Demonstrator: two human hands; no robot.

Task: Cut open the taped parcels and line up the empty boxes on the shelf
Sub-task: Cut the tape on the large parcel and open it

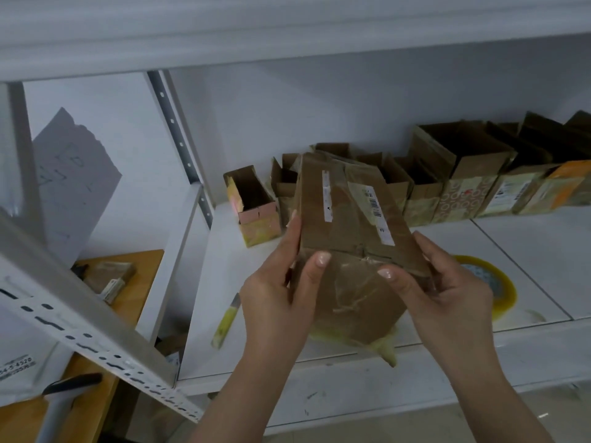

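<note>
The white metal shelf [527, 247] takes up most of the view, and everything else sits in relation to it. Along the back of its board stands a row of opened brown cardboard boxes [460, 174], flaps up, side by side from the right edge toward the middle, ending at a small opened box with pink and yellow tape [256, 209] at the left end of the row. Above the front half of the board, a brown cardboard parcel wrapped in clear tape [348, 238] is held off the surface, tilted with its far end up, a barcode label on its upper face. The left hand [275, 302] grips the parcel's left side, fingers curled along the edge and thumb pressed on the near face. The right hand [447, 295] grips the right side the same way, thumb on the near face, fingers wrapped behind. On the board behind the right hand lies a roll of yellowish clear tape [499, 289], partly hidden. Near the board's front left, flat on the surface, lies a yellow utility knife [225, 321], blurred, so perhaps with its blade out
</note>
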